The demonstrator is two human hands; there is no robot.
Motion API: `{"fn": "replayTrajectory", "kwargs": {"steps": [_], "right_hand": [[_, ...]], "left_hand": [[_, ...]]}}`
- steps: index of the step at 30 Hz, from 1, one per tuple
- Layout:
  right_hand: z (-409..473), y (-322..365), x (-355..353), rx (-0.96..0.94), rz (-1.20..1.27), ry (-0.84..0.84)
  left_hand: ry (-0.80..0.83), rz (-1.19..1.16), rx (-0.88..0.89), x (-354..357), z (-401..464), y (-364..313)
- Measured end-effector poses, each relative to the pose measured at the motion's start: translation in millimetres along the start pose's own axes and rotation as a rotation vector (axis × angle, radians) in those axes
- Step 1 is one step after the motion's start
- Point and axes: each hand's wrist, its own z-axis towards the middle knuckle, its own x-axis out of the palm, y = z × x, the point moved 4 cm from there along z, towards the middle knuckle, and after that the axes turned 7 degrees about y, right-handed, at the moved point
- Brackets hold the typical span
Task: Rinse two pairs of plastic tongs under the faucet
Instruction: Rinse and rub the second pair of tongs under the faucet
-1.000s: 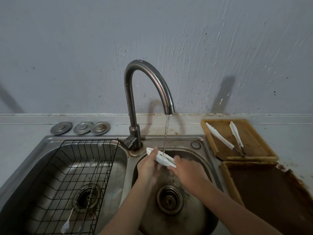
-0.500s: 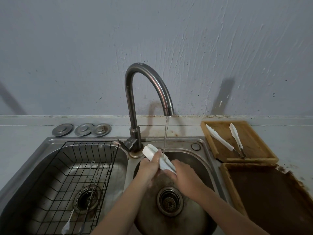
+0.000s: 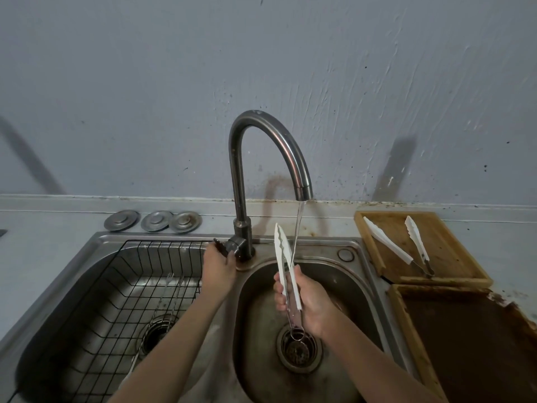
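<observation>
Water [image 3: 299,222] from the faucet [image 3: 270,135] hits tongs [image 3: 283,257] gripped upright by the right hand [image 3: 308,301] at frame centre, while left hand [image 3: 218,266] fingers curl on the lever [image 3: 225,246].

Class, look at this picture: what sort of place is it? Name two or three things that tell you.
Most likely a kitchen sink area: a curved faucet running water into a steel double sink, and white tongs lying on a wooden tray.
</observation>
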Motion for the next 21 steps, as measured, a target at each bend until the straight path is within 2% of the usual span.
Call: {"fn": "replayTrajectory", "kwargs": {"steps": [3, 6, 11, 15, 17, 21], "right_hand": [[-3.8, 1.2, -5.1, -0.012, 0.002, 0.014], [-10.1, 2.5, -14.0, -0.022, -0.02, 0.019], [-24.1, 7.6, -31.0, 0.011, -0.201, -0.058], [-36.8, 15.5, -36.1, 0.041, -0.492, -0.146], [-42.7, 25.3, -35.4, 0.024, -0.73, -0.217], [-45.7, 52.9, -27.3, -0.181, -1.255, -0.334]], "left_hand": [[0.033, 0.082, 0.033, 1.8, 6.6, -1.9], [-0.039, 0.201, 0.004, 3.1, 7.4, -2.5], [-0.081, 0.367, -0.031, 5.6, 10.5, -9.7], [-0.051, 0.478, -0.037, 6.9, 19.1, -19.2], [-0.015, 0.535, -0.058, 8.4, 21.9, -23.5], [0.006, 0.51, -0.094, 9.5, 21.2, -20.1]]}}
